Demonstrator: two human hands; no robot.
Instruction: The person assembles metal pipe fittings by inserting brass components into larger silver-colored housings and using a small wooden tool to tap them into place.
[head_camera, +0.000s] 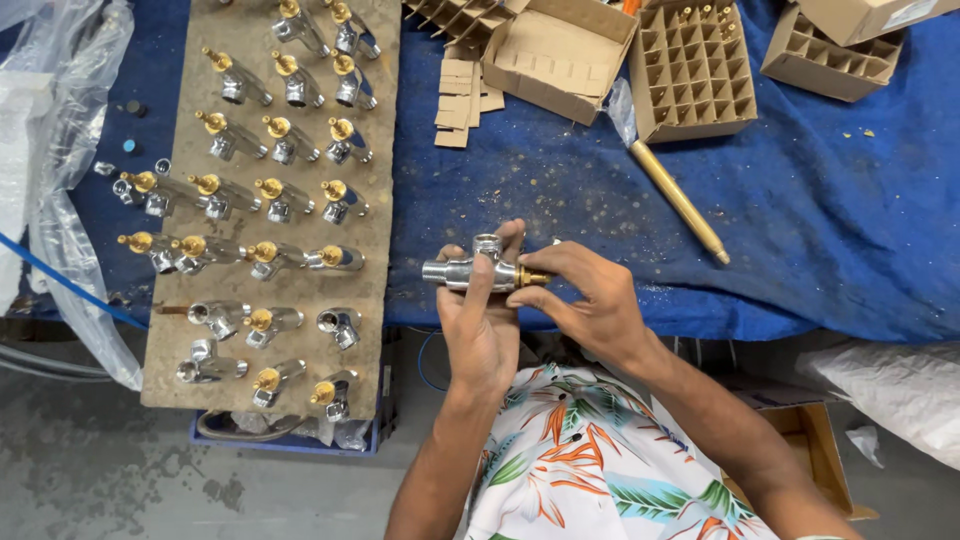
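My left hand (480, 320) holds a chrome tap body (470, 270) level over the near edge of the blue-covered table (800, 220). A brass valve insert (530, 277) sticks out of the tap body's right end. My right hand (585, 295) pinches that brass insert with fingers and thumb. Both hands meet at the tap, just above my flowered shirt.
A brown board (380, 220) at the left carries several chrome tap bodies with brass inserts (270, 190) in rows. Open cardboard divider boxes (690, 70) stand at the back, with a long brass rod (680, 200) lying beside them. Clear plastic bags (60, 120) hang at far left.
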